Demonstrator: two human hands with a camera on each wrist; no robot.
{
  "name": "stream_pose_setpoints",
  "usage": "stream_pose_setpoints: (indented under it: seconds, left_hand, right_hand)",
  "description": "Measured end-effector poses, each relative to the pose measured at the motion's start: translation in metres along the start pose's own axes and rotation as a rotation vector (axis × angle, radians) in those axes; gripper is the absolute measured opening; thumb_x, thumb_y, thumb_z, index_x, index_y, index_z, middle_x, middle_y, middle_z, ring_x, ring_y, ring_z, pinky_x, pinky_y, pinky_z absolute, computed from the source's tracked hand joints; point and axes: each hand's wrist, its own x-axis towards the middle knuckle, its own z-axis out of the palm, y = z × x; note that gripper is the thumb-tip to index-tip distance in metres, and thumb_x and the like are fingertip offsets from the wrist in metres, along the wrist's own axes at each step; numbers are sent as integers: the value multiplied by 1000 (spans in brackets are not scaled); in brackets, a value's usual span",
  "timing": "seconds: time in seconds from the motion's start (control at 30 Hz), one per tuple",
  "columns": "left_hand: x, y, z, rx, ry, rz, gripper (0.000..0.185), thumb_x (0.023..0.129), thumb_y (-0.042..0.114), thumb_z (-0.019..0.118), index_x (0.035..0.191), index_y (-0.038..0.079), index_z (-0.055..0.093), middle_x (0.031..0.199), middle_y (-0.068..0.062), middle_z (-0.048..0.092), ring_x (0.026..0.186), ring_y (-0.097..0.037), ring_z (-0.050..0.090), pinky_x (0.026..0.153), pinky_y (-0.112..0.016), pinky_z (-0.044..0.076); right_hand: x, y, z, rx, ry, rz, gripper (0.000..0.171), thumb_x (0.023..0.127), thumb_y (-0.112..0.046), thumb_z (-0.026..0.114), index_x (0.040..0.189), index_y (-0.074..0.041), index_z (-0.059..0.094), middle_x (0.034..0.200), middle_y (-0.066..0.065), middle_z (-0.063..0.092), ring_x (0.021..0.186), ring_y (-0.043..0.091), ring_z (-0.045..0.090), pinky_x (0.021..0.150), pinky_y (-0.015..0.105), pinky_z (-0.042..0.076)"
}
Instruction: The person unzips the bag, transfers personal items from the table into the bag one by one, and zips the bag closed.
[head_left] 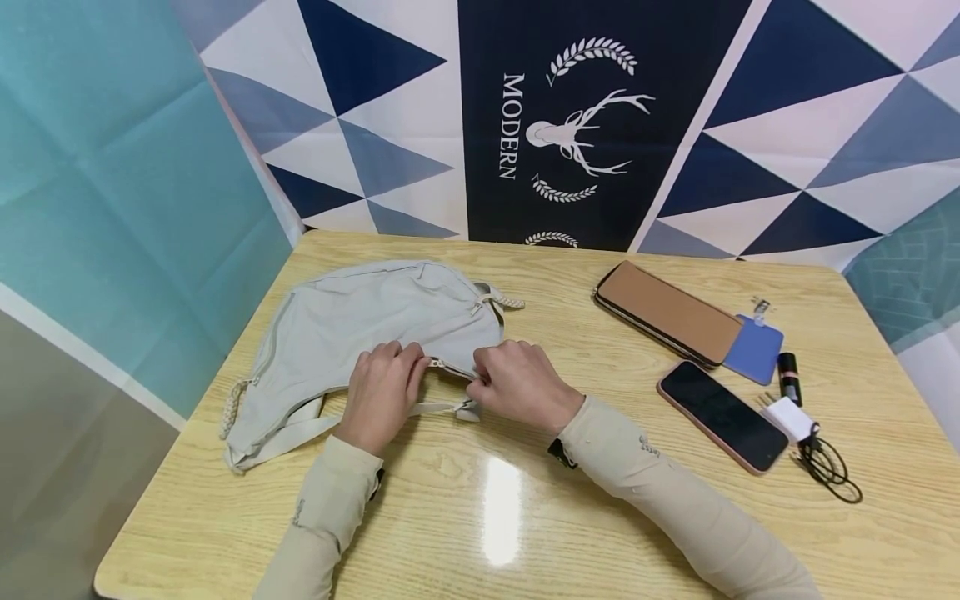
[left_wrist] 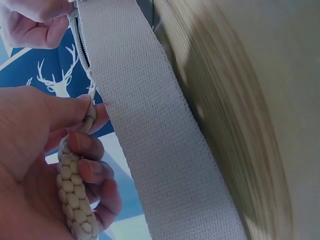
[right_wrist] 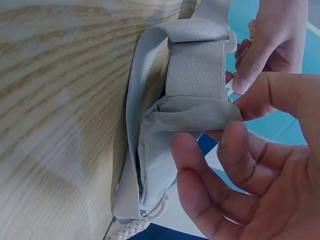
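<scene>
A light grey fabric bag (head_left: 360, 308) lies on the left part of the table. My left hand (head_left: 382, 393) pinches the zipper pull at the bag's near edge; in the left wrist view its braided cord (left_wrist: 75, 192) runs down inside the curled fingers of my left hand (left_wrist: 45, 145). A short stretch of zipper (head_left: 453, 368) shows between my hands. With thumb and forefinger, my right hand (head_left: 521, 385) grips the bag's fabric by the zipper's right end. A webbing strap (right_wrist: 195, 70) with a buckle hangs beside that corner in the right wrist view.
To the right lie a brown wallet (head_left: 667, 308), a blue card holder (head_left: 756, 350), a phone (head_left: 723, 417), a small black tube (head_left: 789, 377) and a white charger (head_left: 791, 417) with a black cable (head_left: 828, 473). A patterned cloth (head_left: 390, 108) stands behind the wooden table (head_left: 450, 533).
</scene>
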Motion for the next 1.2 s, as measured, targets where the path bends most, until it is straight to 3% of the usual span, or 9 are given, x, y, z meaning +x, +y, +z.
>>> stream_pose_setpoints:
  seconds: [0.73,0.87,1.2]
  left_hand:
    - [1,-5,-4,-20,49,0,17,97,19,66,85,8,69,70,-5,59,60,-23,56,54,-34,33]
    - [2,-5,-4,-1,41,-2,18,98,20,66,84,8,68,69,-5,59,60,-23,57,54,-34,34]
    - [-2,6,-3,-62,-16,37,19,98,13,63,80,8,63,69,-3,56,57,-18,53,56,-33,36]
  right_hand:
    - [-2,2,-5,4,-133,17,28,78,-21,67,60,-20,45,52,-9,37,47,9,41,42,29,33]
    - [-3,2,-7,-6,-157,20,30,79,-23,69,60,-20,46,52,-9,39,47,9,42,42,29,35]
    - [-5,5,-9,-17,-166,-3,28,82,-23,70,63,-20,50,53,-8,43,47,8,43,42,29,36]
